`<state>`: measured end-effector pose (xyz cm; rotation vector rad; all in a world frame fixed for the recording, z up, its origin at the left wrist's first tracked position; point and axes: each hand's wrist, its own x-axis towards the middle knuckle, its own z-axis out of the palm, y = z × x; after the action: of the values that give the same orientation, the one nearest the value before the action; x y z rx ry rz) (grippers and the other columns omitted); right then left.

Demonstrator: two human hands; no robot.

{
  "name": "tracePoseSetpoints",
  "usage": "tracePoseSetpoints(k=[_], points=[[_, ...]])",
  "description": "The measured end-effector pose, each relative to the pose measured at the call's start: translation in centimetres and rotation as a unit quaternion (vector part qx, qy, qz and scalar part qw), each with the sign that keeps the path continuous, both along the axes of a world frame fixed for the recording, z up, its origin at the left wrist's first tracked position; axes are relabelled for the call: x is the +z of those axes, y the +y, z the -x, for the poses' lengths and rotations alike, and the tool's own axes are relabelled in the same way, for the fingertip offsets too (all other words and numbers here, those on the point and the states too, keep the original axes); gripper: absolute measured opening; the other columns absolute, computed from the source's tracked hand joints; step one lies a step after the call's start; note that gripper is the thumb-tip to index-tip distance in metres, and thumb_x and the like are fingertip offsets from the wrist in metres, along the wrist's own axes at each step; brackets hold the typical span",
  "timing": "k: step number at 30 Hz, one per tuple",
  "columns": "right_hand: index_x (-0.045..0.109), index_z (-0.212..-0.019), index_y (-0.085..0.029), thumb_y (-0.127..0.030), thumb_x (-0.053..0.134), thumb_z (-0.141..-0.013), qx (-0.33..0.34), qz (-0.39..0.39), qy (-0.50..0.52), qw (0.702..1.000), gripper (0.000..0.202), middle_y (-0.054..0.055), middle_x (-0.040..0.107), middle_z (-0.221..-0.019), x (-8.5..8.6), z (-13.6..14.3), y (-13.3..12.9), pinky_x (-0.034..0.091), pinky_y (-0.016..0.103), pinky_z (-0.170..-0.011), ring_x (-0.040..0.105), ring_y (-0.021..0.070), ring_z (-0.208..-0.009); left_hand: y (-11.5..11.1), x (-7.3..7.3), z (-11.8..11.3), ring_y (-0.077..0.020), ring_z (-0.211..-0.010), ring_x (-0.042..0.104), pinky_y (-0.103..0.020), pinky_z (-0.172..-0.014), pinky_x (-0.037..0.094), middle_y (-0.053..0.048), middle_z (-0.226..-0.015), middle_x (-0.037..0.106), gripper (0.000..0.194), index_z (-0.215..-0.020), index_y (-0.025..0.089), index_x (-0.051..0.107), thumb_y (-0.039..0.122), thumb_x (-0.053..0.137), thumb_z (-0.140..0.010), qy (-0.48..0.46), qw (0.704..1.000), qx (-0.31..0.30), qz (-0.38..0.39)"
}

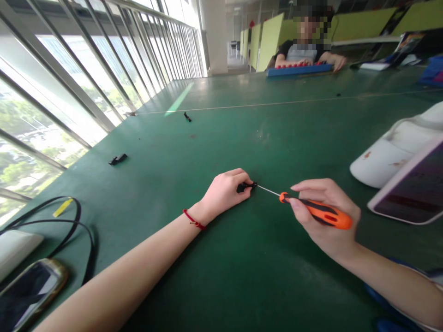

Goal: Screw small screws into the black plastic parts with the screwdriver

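My left hand (230, 191) rests on the green table, its fingers closed round a small black part (245, 186) whose kind I cannot make out. A screwdriver (320, 211) with an orange and black handle lies in my right hand (332, 230), thumb on one side and fingers on the other. Its thin metal shaft points left, and the tip meets the right end of the black part. My fingers hide much of that part. Two more small black pieces lie apart on the table, one black piece (118, 159) at the left and another black piece (187, 117) farther back.
A phone (31, 293) and a looped black cable (78, 216) lie at the near left. On the right stand a white container (387, 147) and a pink-edged tablet-like device (411, 189). Across the green table (221, 138) a person sits behind a blue tray (299, 70). Railings line the left edge.
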<state>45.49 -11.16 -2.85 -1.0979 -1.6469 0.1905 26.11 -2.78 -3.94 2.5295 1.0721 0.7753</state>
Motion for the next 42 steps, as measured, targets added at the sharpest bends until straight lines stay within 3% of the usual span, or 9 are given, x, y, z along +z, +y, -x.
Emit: tracePoseSetpoints(k=[5, 8, 11, 16, 21, 26, 31, 37, 42], points=[[0.047, -0.110, -0.026, -0.018, 0.067, -0.067, 0.022, -0.067, 0.055, 0.996, 0.048, 0.003, 0.051, -0.086, -0.04, 0.04, 0.36, 0.051, 0.035, -0.064, 0.056, 0.0170, -0.070, -0.03, -0.18, -0.10, -0.0120, -0.073, 0.060, -0.023, -0.071, 0.050, -0.002, -0.086, 0.065, 0.009, -0.081, 0.016, 0.062, 0.015, 0.055, -0.075, -0.030, 0.999, 0.005, 0.011], [0.053, -0.100, -0.027, -0.021, 0.066, -0.071, 0.007, -0.022, -0.013, 1.000, 0.032, -0.002, 0.050, -0.067, 0.00, -0.22, 0.17, 0.048, 0.033, -0.059, 0.052, 0.0141, -0.057, -0.03, -0.22, -0.14, -0.0123, -0.074, 0.060, -0.023, -0.071, 0.051, -0.002, -0.086, 0.065, 0.009, -0.080, 0.016, 0.062, 0.015, 0.055, -0.074, -0.036, 0.999, 0.006, 0.013], [0.056, -0.095, -0.027, -0.015, 0.064, -0.074, -0.004, -0.031, -0.019, 0.999, 0.025, -0.001, 0.056, -0.071, -0.03, -0.20, -0.04, 0.047, 0.030, -0.059, 0.055, 0.0131, -0.059, -0.03, -0.19, -0.15, -0.0125, -0.073, 0.060, -0.024, -0.071, 0.051, -0.003, -0.086, 0.065, 0.009, -0.079, 0.016, 0.062, 0.015, 0.055, -0.074, -0.036, 0.999, 0.007, 0.015], [0.046, -0.115, -0.027, -0.016, 0.068, -0.066, 0.022, -0.087, 0.057, 0.994, 0.055, 0.003, 0.051, -0.088, -0.06, -0.16, 0.29, 0.050, 0.035, -0.065, 0.056, 0.0183, -0.075, -0.04, -0.15, -0.17, -0.0123, -0.072, 0.060, -0.024, -0.070, 0.050, -0.003, -0.085, 0.065, 0.008, -0.078, 0.016, 0.062, 0.014, 0.056, -0.073, -0.036, 0.999, 0.009, 0.015], [0.056, -0.099, -0.026, -0.014, 0.064, -0.073, -0.003, -0.055, -0.045, 0.997, 0.029, -0.004, 0.051, -0.061, -0.06, -0.59, 0.33, 0.044, 0.030, -0.053, 0.048, 0.0113, -0.050, -0.03, -0.24, -0.21, -0.0119, -0.072, 0.059, -0.024, -0.070, 0.050, -0.002, -0.086, 0.065, 0.009, -0.080, 0.016, 0.062, 0.015, 0.056, -0.074, -0.039, 0.999, 0.007, 0.015], [0.050, -0.115, -0.025, -0.016, 0.068, -0.064, 0.033, -0.143, 0.044, 0.988, 0.055, 0.004, 0.054, -0.091, -0.25, -0.44, 0.77, 0.050, 0.034, -0.061, 0.057, 0.0179, -0.074, 0.10, -0.44, -0.16, -0.0118, -0.072, 0.059, -0.024, -0.070, 0.050, -0.002, -0.084, 0.064, 0.009, -0.079, 0.016, 0.062, 0.014, 0.056, -0.073, -0.042, 0.999, 0.004, 0.014], [0.058, -0.100, -0.025, -0.016, 0.065, -0.072, 0.018, -0.088, -0.053, 0.995, 0.030, -0.004, 0.050, -0.055, -0.19, -0.56, 0.36, 0.046, 0.031, -0.055, 0.051, 0.0138, -0.054, 0.14, -0.49, -0.13, -0.0118, -0.072, 0.059, -0.024, -0.069, 0.050, -0.002, -0.084, 0.064, 0.010, -0.079, 0.016, 0.063, 0.014, 0.056, -0.072, -0.049, 0.999, 0.002, 0.016], [0.050, -0.116, -0.023, -0.015, 0.067, -0.063, 0.045, -0.134, 0.049, 0.989, 0.057, 0.005, 0.054, -0.093, -0.68, -0.49, 0.86, 0.051, 0.035, -0.065, 0.058, 0.0190, -0.078, 0.10, -0.50, -0.11, -0.0118, -0.072, 0.059, -0.024, -0.070, 0.050, -0.002, -0.084, 0.065, 0.009, -0.078, 0.015, 0.063, 0.014, 0.057, -0.072, -0.050, 0.999, 0.006, 0.019], [0.059, -0.087, -0.024, -0.016, 0.063, -0.074, 0.021, -0.089, -0.080, 0.993, 0.017, -0.002, 0.056, -0.064, 0.00, -0.48, 0.39, 0.044, 0.026, -0.050, 0.053, 0.0113, -0.055, 0.18, -0.55, -0.13, -0.0114, -0.071, 0.058, -0.023, -0.069, 0.050, -0.002, -0.081, 0.064, 0.009, -0.077, 0.015, 0.064, 0.014, 0.057, -0.071, -0.063, 0.998, 0.006, 0.023]])
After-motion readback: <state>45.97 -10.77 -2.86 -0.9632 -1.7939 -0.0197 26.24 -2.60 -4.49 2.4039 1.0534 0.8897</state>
